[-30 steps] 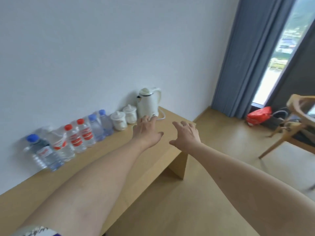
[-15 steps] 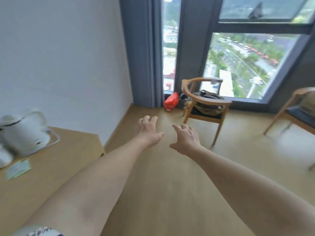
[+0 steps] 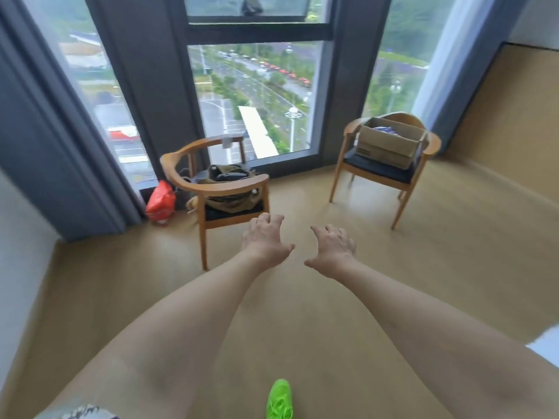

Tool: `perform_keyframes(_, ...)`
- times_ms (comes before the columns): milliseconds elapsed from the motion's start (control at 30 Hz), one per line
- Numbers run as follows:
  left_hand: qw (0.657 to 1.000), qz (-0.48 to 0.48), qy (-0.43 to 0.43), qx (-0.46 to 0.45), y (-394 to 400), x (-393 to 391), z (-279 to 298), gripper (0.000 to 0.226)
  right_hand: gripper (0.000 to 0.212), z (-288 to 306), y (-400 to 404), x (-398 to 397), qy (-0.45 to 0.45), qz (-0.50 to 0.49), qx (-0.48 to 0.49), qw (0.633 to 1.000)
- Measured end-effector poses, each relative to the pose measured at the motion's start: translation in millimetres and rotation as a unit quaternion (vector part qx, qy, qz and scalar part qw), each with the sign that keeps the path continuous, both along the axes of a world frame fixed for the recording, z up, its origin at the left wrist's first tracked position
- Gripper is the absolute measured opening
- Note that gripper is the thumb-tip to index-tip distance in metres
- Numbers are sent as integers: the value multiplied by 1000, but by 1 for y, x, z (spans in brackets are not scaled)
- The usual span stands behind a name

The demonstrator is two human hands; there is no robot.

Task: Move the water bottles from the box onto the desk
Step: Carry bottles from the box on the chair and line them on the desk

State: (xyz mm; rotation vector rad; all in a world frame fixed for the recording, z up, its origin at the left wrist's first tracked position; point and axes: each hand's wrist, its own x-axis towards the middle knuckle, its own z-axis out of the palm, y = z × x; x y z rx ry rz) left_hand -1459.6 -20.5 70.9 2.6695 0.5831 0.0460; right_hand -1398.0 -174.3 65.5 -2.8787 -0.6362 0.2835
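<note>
Brown corrugated cardboard box [image 3: 388, 144], its top flaps open, sits on the dark seat cushion of a curved-back wooden armchair [image 3: 384, 164] at the right of the tall dark-framed window [image 3: 254, 95]; something blue and purple shows inside the box, too blurred to name, so whether water bottles lie in it cannot be told. Both bare arms reach forward over the tan wooden floor [image 3: 302, 313], well apart from that box. The left hand [image 3: 264, 241] hangs palm down with its fingers spread and loosely bent, holding nothing. The right hand [image 3: 334, 249] is just beside it, also palm down, fingers fanned and relaxed, thumb pointing inward, gripping nothing. A second wooden armchair [image 3: 211, 192] stands to the left, nearer the hands, with an olive-green fabric bag [image 3: 228, 189] filling its seat. Beside that chair, against the grey-blue curtain [image 3: 54, 146], a red plastic bag [image 3: 160, 202] rests on the floor. At the lower edge a bright green shoe [image 3: 279, 400] shows between the forearms, and a patterned sleeve [image 3: 75, 412] edges the left arm.
</note>
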Motion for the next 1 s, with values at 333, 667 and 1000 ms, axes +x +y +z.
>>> perform_keyframes(333, 993, -121, 5, -5, 15, 207, -3, 82, 89, 13, -2, 154, 12, -121, -13, 993)
perform_keyframes(667, 984, -179, 1, 8, 12, 393, -28, 81, 87, -6, -4, 321, 5, -184, 18, 983)
perform_keyframes(1000, 986, -159, -39, 31, 24, 637, -16, 78, 87, -10, 4, 562, 6, -196, 61, 979)
